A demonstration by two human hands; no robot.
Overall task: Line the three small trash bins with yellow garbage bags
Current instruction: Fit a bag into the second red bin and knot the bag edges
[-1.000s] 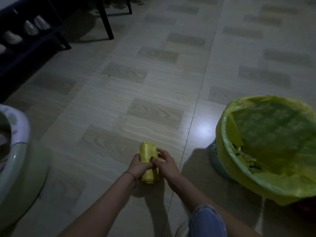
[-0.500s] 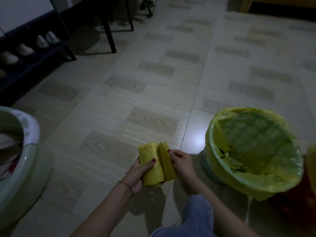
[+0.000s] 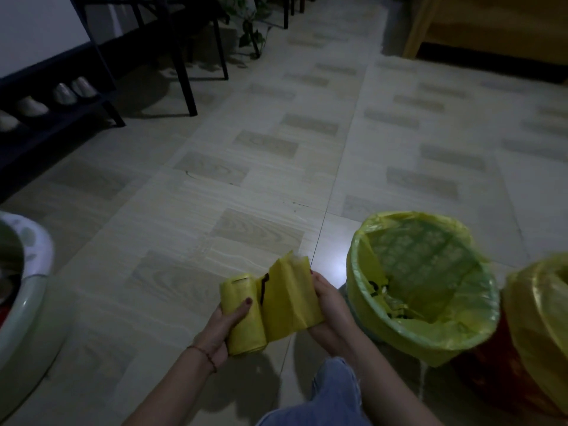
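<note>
**A:** Garbage bags first: where was the roll of yellow garbage bags (image 3: 244,318)?

**B:** In the head view it was held low over the tiled floor (image 3: 215,186), in front of the person's knee. The left hand (image 3: 219,329) was wrapped around it, thumb pressed across the front, with the roll's long axis running away from the body.

**A:** And the right hand (image 3: 330,315)?

**B:** It was pinching the loose end of the bag (image 3: 290,298), drawn sideways off the roll toward the right and still joined to it.

**A:** Which bins were done?

**B:** A lined green bin (image 3: 424,333) stood just beside the right hand, its yellow liner folded over the rim. A second lined bin (image 3: 538,327), reddish, touched it at the right edge of the frame. An unlined pale bin (image 3: 33,290) sat at the left edge, well apart from both hands.

**A:** So the next move turned on what?

**B:** I judged the bag must be torn off along its seam, then carried left; the left hand was nearer that bin.
</note>
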